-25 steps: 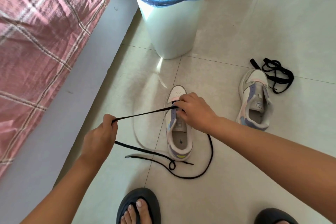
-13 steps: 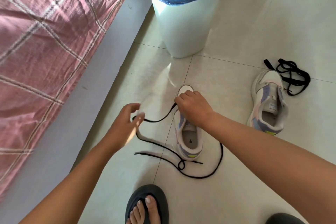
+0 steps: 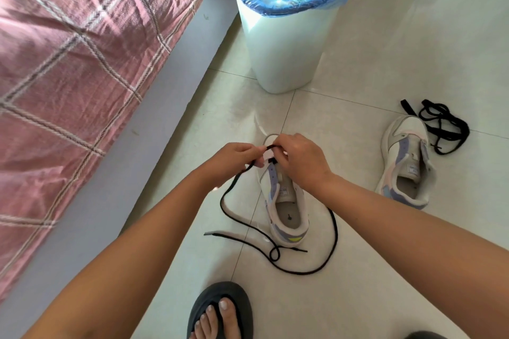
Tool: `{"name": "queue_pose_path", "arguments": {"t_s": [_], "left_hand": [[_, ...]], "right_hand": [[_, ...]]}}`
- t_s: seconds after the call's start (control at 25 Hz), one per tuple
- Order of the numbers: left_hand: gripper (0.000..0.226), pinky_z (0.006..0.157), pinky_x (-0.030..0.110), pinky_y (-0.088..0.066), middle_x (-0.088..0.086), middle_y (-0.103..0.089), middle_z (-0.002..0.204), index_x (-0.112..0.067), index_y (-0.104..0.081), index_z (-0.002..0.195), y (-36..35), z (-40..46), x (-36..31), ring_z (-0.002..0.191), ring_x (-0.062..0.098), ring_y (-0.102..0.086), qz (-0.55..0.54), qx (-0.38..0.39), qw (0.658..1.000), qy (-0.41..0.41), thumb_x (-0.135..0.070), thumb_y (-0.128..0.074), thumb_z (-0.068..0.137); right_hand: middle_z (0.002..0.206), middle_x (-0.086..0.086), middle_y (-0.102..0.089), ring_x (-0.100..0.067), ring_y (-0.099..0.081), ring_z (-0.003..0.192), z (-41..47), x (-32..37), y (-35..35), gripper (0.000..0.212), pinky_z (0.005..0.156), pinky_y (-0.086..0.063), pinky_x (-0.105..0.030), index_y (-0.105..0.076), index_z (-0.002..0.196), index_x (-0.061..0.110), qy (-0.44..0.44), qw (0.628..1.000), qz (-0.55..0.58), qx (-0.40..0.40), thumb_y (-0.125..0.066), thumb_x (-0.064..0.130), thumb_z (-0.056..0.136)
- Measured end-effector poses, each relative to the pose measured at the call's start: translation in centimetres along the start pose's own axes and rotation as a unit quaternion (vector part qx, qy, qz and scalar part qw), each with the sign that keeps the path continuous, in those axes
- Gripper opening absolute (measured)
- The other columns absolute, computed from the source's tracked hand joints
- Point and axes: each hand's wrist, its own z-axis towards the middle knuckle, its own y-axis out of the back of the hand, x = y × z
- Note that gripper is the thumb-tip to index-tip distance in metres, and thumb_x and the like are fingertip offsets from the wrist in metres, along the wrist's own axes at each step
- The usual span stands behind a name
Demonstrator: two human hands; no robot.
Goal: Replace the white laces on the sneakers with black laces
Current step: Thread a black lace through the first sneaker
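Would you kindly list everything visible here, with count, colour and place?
Near sneaker: one, white and lilac, floor centre.
Far sneaker: one, same colours, unlaced, right.
Black lace in use: one, trailing round the near sneaker.
Spare black lace: one, bundled beside the far sneaker.
Waste bin: one, white, blue liner, top centre.
Checked bedspread: one, pink, left.
Dark sandal: one, bottom.
Left hand: pinches the lace.
Right hand: grips the lace at the toe.

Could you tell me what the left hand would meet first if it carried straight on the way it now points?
Probably the right hand: the left hand points across the toe of the white and lilac sneaker, both pinching the black lace.
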Motion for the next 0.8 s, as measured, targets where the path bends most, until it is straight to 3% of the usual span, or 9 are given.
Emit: {"name": "queue_pose_path", "arguments": {"t_s": [0.08, 0.2, 0.28, 0.36, 0.44, 0.52, 0.64, 0.72, 0.8], "left_hand": [[0.032, 0.087, 0.025, -0.042, -0.002, -0.073, 0.091, -0.026, -0.069, 0.067, 1.0, -0.8, -0.3, 0.093, 0.000, -0.065, -0.026, -0.006, 1.000, -0.012, -0.041, -0.054, 0.091], [0.031, 0.092, 0.028, -0.044, -0.004, -0.072, 0.088, -0.024, -0.069, 0.071, 3.1, -2.0, -1.3, 0.098, 0.007, -0.066, -0.071, -0.046, 0.994, -0.063, -0.039, -0.053, 0.092], [0.031, 0.094, 0.030, -0.048, -0.003, -0.069, 0.077, -0.022, -0.070, 0.067, 4.5, -2.7, -2.4, 0.096, 0.016, -0.068, -0.142, -0.049, 0.982, -0.113, -0.035, -0.053, 0.091], [0.032, 0.090, 0.032, -0.053, -0.003, -0.063, 0.065, -0.019, -0.070, 0.064, 5.8, -3.3, -3.6, 0.079, 0.016, -0.069, -0.246, -0.054, 0.954, -0.162, -0.029, -0.053, 0.088], [0.035, 0.079, 0.031, -0.056, -0.005, -0.058, 0.058, -0.019, -0.070, 0.063, 6.7, -3.6, -4.7, 0.062, 0.013, -0.062, -0.313, -0.054, 0.931, -0.180, -0.026, -0.051, 0.091], [0.037, 0.060, 0.024, -0.052, -0.006, -0.052, 0.054, -0.020, -0.070, 0.063, 6.4, -3.6, -5.4, 0.052, 0.011, -0.053, -0.270, -0.062, 0.948, -0.156, -0.026, -0.051, 0.094], [0.033, 0.047, 0.017, -0.042, -0.005, -0.052, 0.054, -0.022, -0.070, 0.064, 4.9, -3.2, -5.8, 0.046, 0.010, -0.050, -0.088, -0.060, 0.989, -0.098, -0.030, -0.056, 0.092], [0.029, 0.048, 0.018, -0.043, -0.004, -0.054, 0.056, -0.019, -0.070, 0.067, 4.2, -3.0, -5.9, 0.047, 0.009, -0.051, -0.040, -0.037, 0.994, -0.090, -0.031, -0.058, 0.091], [0.027, 0.051, 0.019, -0.045, -0.004, -0.055, 0.058, -0.018, -0.071, 0.071, 4.1, -2.9, -5.8, 0.049, 0.009, -0.051, -0.038, -0.025, 0.995, -0.087, -0.033, -0.059, 0.090]], "right_hand": [[0.072, -0.003, -0.060, -0.021, -0.054, 0.065, 0.2, -0.8, -0.3, 0.013, 0.055, -0.039, -0.032, -0.060, 0.087, 0.011, -0.156, 0.985, 0.075, 0.028, -0.052, 0.019, 0.092], [0.073, 0.000, -0.062, -0.017, -0.056, 0.067, 0.9, -2.7, -0.2, 0.014, 0.055, -0.040, -0.025, -0.058, 0.077, 0.014, -0.320, 0.928, 0.187, 0.026, -0.053, 0.019, 0.090], [0.074, -0.004, -0.066, -0.021, -0.061, 0.073, 1.2, -3.8, -0.2, 0.018, 0.057, -0.042, -0.025, -0.058, 0.070, 0.015, -0.392, 0.892, 0.224, 0.027, -0.055, 0.017, 0.088], [0.072, -0.005, -0.067, -0.026, -0.065, 0.081, 1.1, -4.9, -0.1, 0.020, 0.065, -0.046, -0.029, -0.057, 0.067, 0.015, -0.439, 0.865, 0.241, 0.034, -0.055, 0.014, 0.087], [0.085, -0.009, -0.069, -0.029, -0.063, 0.092, 0.8, -5.4, 0.4, 0.011, 0.071, -0.045, -0.031, -0.062, 0.081, 0.010, -0.447, 0.869, 0.194, 0.085, -0.053, 0.013, 0.088], [0.116, -0.010, -0.062, -0.028, -0.054, 0.108, 0.8, -4.5, 0.8, 0.028, 0.084, -0.043, -0.033, -0.056, 0.116, 0.010, -0.356, 0.916, 0.090, 0.163, -0.055, 0.016, 0.089], [0.132, -0.002, -0.052, -0.022, -0.042, 0.123, 2.2, 0.1, 1.8, 0.054, 0.101, -0.032, -0.035, -0.042, 0.138, 0.017, -0.089, 0.984, 0.114, 0.106, -0.060, 0.020, 0.088], [0.111, -0.004, -0.065, -0.020, -0.055, 0.104, 3.3, 3.1, 2.5, 0.037, 0.093, -0.038, -0.035, -0.058, 0.124, 0.013, 0.048, 0.990, 0.134, 0.007, -0.061, 0.018, 0.088], [0.081, -0.006, -0.069, -0.024, -0.061, 0.075, 3.9, 4.2, 3.1, 0.020, 0.075, -0.047, -0.037, -0.070, 0.102, 0.008, 0.099, 0.988, 0.099, -0.057, -0.056, 0.014, 0.089]]}}
